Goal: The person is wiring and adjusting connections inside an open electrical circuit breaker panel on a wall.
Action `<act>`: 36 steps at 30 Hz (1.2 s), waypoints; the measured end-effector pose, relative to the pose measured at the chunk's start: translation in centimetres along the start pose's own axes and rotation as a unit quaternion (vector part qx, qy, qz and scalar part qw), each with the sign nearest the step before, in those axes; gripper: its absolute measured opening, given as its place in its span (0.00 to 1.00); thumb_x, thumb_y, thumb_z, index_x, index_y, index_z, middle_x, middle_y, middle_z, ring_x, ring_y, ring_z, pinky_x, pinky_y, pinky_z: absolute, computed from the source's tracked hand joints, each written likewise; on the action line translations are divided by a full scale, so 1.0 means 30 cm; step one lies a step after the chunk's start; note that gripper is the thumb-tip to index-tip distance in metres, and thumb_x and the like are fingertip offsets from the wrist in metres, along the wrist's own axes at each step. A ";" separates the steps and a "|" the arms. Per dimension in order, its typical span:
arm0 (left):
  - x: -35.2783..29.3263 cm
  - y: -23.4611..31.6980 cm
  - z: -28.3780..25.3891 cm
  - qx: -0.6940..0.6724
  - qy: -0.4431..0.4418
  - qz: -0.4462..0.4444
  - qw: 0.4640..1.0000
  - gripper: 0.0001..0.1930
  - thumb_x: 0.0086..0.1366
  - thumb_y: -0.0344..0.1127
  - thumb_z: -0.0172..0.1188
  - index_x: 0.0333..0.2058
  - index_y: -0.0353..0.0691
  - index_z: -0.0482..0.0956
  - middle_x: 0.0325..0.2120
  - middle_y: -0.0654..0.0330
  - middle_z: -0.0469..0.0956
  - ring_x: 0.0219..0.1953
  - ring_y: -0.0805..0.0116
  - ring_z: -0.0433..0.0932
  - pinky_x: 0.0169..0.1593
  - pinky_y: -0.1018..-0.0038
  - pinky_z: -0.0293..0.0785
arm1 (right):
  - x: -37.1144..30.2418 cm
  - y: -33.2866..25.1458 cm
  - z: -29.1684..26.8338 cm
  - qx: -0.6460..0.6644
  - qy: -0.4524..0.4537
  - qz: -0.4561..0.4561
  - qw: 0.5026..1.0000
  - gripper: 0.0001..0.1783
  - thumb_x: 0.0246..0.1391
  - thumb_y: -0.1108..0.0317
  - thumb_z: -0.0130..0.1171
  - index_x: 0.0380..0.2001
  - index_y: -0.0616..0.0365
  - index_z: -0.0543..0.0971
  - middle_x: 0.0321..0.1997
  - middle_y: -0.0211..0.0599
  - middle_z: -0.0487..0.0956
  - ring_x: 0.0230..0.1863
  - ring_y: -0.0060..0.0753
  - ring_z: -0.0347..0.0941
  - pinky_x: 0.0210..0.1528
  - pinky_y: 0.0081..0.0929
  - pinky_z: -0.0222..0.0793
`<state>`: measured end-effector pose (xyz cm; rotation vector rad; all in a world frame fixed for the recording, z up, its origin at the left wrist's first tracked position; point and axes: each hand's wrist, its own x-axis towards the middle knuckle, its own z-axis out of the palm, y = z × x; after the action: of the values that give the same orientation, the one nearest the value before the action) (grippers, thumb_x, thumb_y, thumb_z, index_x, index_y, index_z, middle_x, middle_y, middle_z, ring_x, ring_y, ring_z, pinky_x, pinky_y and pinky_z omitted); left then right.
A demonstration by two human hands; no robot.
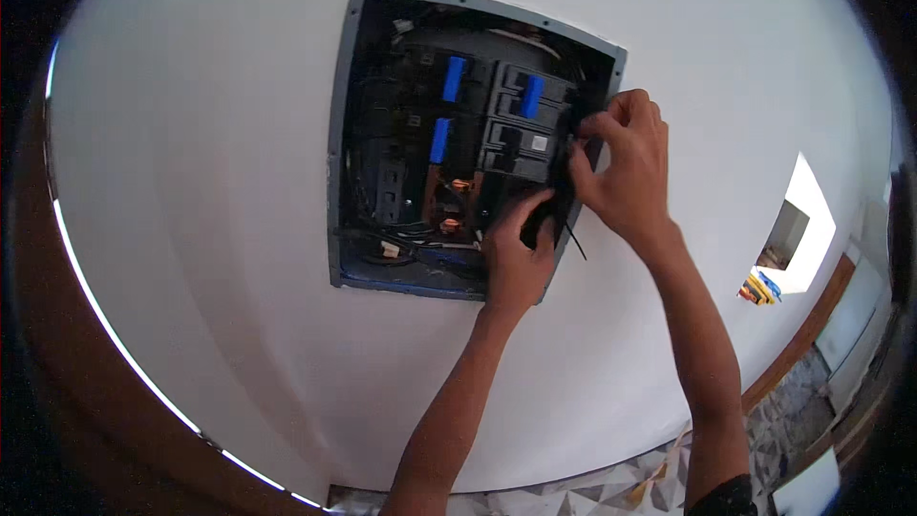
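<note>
Working at the lower right of an open electrical panel (pixel 347 134) recessed in a white wall (pixel 191 182), you are pinching a black cable (pixel 571 229) between both hands just below the right-hand breakers. Your left hand (pixel 516 253) is closing its fingers around the dark bundle near the panel's bottom right corner, and your right hand (pixel 626 167) is gripping the upper end of the same cable against the panel's right edge, fingers curled tight; a thin black tail is sticking out below your hands. Judging by the layout, the job is looking partway along: the cover is already off, black circuit breakers (pixel 521 129) are sitting in place in two columns, three carrying blue handle tabs (pixel 454 78), while bare copper bus parts (pixel 449 205) and loose wiring (pixel 401 244) at the bottom are still lying exposed and untidy, so dressing the wires and refitting a cover are appearing to remain. As for labels, a small pale square sticker (pixel 540 143) is showing on the lower right breaker; its print is too small to read. Off to the right, a rectangular wall opening (pixel 798 229) is showing yellow and blue items (pixel 759 289) beside it, kind unclear.
</note>
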<state>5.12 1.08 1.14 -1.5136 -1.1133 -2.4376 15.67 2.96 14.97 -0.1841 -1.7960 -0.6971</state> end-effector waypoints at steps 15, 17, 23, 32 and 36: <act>-0.001 -0.014 -0.011 0.004 0.038 0.063 0.997 0.18 0.60 0.21 0.58 0.50 0.38 0.78 0.45 0.50 0.80 0.49 0.51 0.79 0.53 0.62 0.73 | 0.179 0.037 -0.113 -0.049 -0.335 -0.170 0.926 0.12 0.40 0.79 0.62 0.32 0.55 0.83 0.42 0.29 0.79 0.55 0.38 0.62 0.61 0.34 0.50; -0.005 -0.030 0.003 0.003 0.044 0.079 0.996 0.17 0.61 0.20 0.56 0.49 0.37 0.77 0.45 0.49 0.79 0.49 0.51 0.78 0.52 0.63 0.74 | 0.172 0.030 -0.109 -0.043 -0.347 -0.142 0.926 0.11 0.41 0.79 0.62 0.31 0.55 0.83 0.40 0.29 0.79 0.55 0.38 0.61 0.61 0.35 0.50; -0.007 -0.031 0.006 0.013 0.059 0.120 0.991 0.14 0.62 0.17 0.54 0.46 0.36 0.76 0.46 0.49 0.77 0.50 0.51 0.78 0.51 0.63 0.76 | 0.166 0.010 -0.104 -0.073 -0.341 -0.187 0.918 0.10 0.42 0.81 0.61 0.29 0.55 0.81 0.36 0.30 0.79 0.55 0.36 0.62 0.62 0.39 0.48; -0.007 -0.022 0.000 0.013 0.062 0.124 0.990 0.15 0.60 0.16 0.54 0.45 0.37 0.74 0.44 0.49 0.77 0.49 0.49 0.77 0.50 0.62 0.75 | 0.144 -0.023 -0.068 -0.100 -0.235 -0.124 0.959 0.05 0.42 0.75 0.65 0.27 0.54 0.82 0.32 0.29 0.79 0.49 0.36 0.65 0.53 0.38 0.54; -0.007 -0.034 0.002 0.014 0.066 0.132 0.989 0.15 0.59 0.15 0.54 0.44 0.37 0.74 0.43 0.49 0.77 0.48 0.49 0.77 0.48 0.61 0.75 | 0.134 -0.035 -0.058 -0.168 -0.201 -0.151 0.953 0.03 0.42 0.72 0.66 0.24 0.55 0.83 0.38 0.31 0.77 0.49 0.38 0.65 0.52 0.40 0.55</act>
<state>4.84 1.81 0.43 -1.3703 -0.8589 -2.2938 15.25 0.29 18.57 -0.2976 -2.1049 -1.2589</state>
